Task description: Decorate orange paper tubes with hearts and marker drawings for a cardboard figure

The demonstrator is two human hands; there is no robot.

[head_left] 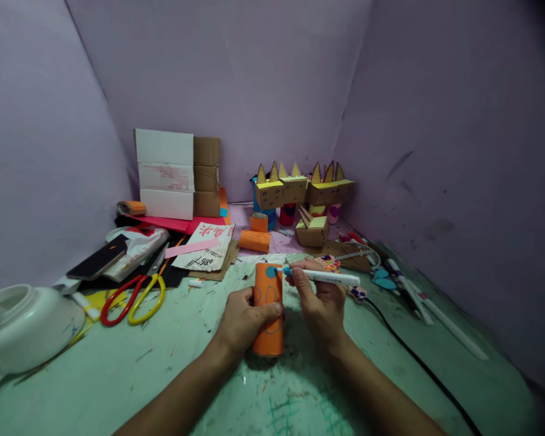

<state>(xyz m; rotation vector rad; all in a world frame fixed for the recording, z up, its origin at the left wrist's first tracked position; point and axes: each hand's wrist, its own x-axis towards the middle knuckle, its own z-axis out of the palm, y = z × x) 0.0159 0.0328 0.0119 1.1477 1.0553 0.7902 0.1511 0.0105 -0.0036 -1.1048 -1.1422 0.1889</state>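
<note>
My left hand (244, 319) is wrapped round an orange paper-covered tube (269, 343), which stands roughly upright over the green tabletop. Round outlines are drawn on the tube, and a blue filled spot (271, 272) shows near its top. Between the thumb and fingers of my right hand (320, 303) is a white marker pen (333, 277) with a blue tip end. The pen lies nearly level, its tip at the upper right of the tube beside the blue spot. Whether the tip touches the paper I cannot tell.
Scissors (146, 301) with red and yellow handles and a white pot-like container (31, 327) are at left. Cardboard box figures (295, 192) and orange tubes (255, 241) stand behind. A black cable (409, 345) and several pens (406, 290) lie at right.
</note>
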